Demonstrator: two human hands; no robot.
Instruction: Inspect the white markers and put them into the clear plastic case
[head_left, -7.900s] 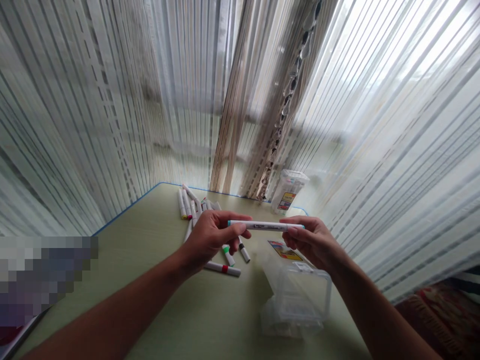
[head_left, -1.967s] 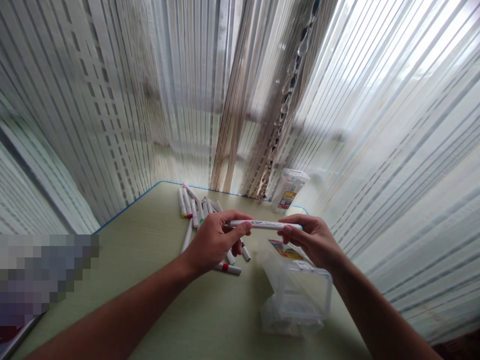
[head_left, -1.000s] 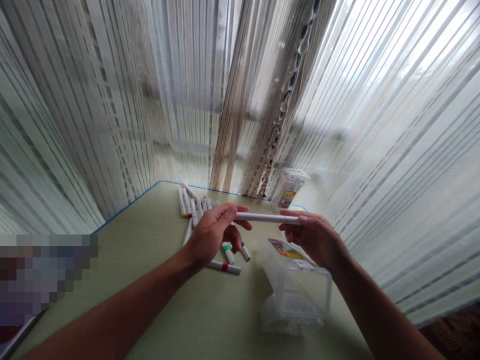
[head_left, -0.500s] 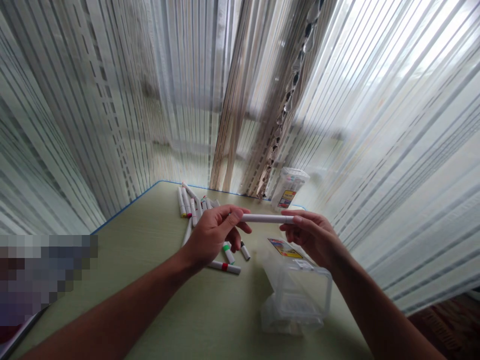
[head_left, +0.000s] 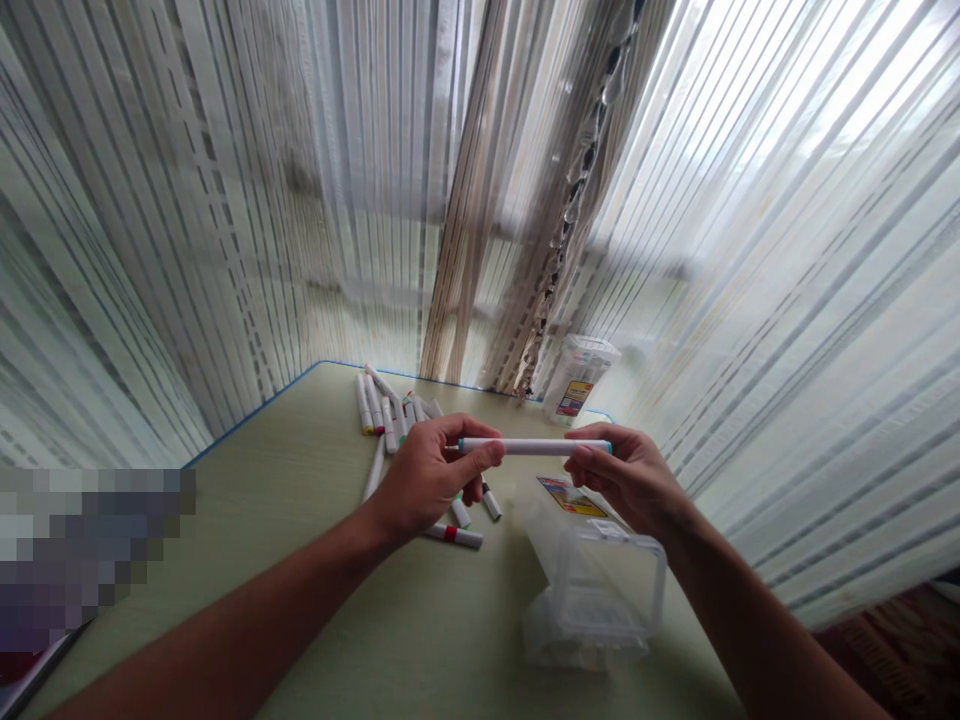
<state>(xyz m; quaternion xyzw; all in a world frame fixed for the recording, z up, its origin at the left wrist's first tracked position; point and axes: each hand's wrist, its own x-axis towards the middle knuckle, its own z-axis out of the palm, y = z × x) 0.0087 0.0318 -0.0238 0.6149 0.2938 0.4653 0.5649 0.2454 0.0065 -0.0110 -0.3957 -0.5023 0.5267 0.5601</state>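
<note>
A white marker with teal ends [head_left: 534,446] lies level in the air above the tabletop [head_left: 300,480], pinched at each end. The left hand [head_left: 431,475] grips its left end between thumb and fingers; the right hand [head_left: 622,475] pinches the right end. Below the left hand lie loose markers [head_left: 382,410], one with a red band [head_left: 454,536]. A clear plastic case [head_left: 600,600] lies open under the right wrist, and a clear tub [head_left: 577,378] stands by the striped curtains [head_left: 225,200].

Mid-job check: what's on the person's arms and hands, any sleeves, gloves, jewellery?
Nothing worn shows. The left hand and right hand are ungloved, no rings visible. The left forearm and right forearm are bare to the picture's lower edge: no sleeves, watch or wristband.
</note>
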